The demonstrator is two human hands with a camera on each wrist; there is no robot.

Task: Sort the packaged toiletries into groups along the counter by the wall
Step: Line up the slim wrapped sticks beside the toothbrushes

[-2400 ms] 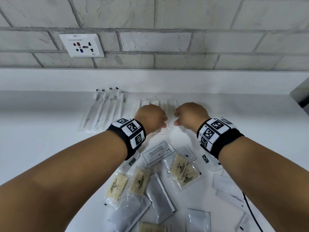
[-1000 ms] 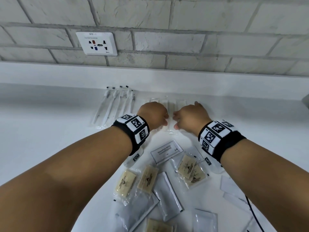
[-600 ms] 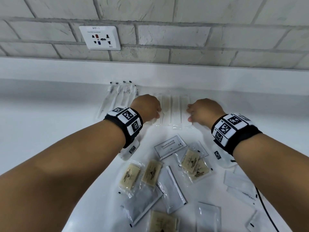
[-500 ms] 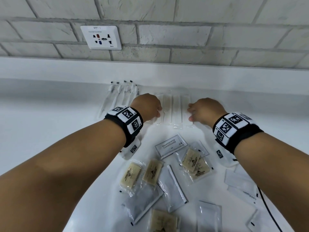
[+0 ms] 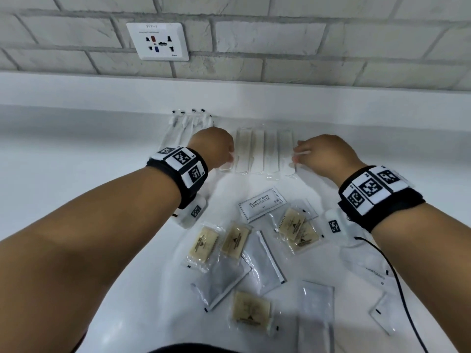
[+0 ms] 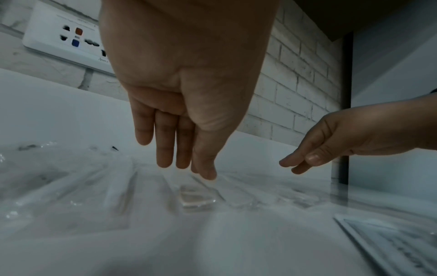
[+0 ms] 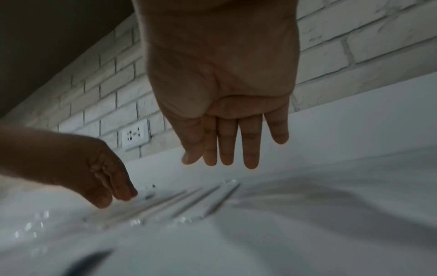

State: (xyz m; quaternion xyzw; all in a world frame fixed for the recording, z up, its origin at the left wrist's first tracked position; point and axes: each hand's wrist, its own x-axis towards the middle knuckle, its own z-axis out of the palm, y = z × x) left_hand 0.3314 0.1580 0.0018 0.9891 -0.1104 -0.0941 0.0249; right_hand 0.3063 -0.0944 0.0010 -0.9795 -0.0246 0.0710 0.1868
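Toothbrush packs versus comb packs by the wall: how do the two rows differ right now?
The toothbrush packs are narrow with black tips at the wall end; the comb packs are wider, flat and clear. The toothbrush packs fan out at a slant on the left; the comb packs lie straight between the left hand and right hand. Both rows lie flat near the wall.

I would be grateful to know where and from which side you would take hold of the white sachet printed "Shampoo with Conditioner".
Probably its far left corner: the white shampoo sachet lies flat, so pinch an edge from above. Its near right edge abuts the clear-wrapped tan soap bars, while the far left faces bare white counter.
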